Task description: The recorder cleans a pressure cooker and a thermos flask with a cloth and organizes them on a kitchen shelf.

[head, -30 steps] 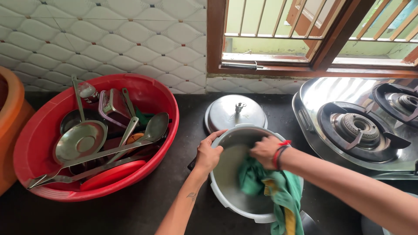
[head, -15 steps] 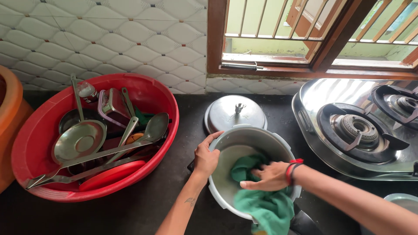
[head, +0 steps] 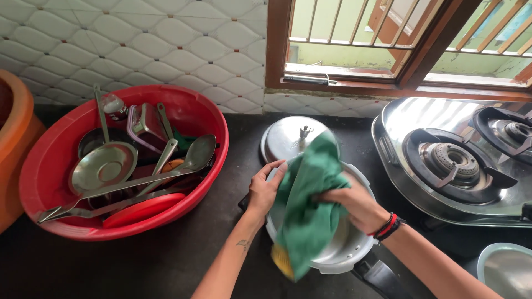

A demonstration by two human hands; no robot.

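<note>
A metal pressure cooker pot [head: 344,249] with a black handle stands on the dark counter in front of me. My left hand [head: 265,188] grips its left rim. My right hand [head: 354,206], with red and black bands at the wrist, holds a green cloth [head: 307,207] bunched over the pot's opening; the cloth hangs down across the pot's near side. Behind the pot lies a round steel lid [head: 291,139] with a small knob.
A red plastic tub [head: 199,182] at left holds ladles, spoons, a strainer and other steel utensils. An orange vessel [head: 16,138] sits at the far left edge. A steel gas stove [head: 454,166] is at right, with a pale lid [head: 507,268] in the bottom right corner. Tiled wall and barred window lie behind.
My right hand has lifted the green cloth from inside the pot up over its far rim. My left hand has stayed on the left rim.
</note>
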